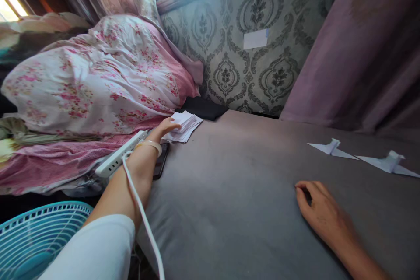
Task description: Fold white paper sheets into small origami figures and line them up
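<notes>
My left hand [166,127] reaches out to a loose stack of white paper sheets [187,125] at the far left of the grey surface. Its fingers are stretched out, with thumb and forefinger apart at the stack's near left side; no sheet is lifted. My right hand [320,210] rests on the grey surface at the right, fingers curled and the forefinger tip meeting the thumb, nothing visible between them. Beyond it lie two folded white paper pieces with pointed ends, one folded paper [332,147] farther left and another folded paper [390,162] to its right.
Under my left forearm are a white power strip [121,155] with its cable [139,201] and a dark phone [160,162]. A flowered cloth heap [98,74] fills the left side. A black flat item [205,108] lies behind the papers. A blue basket-like grille [36,236] stands lower left.
</notes>
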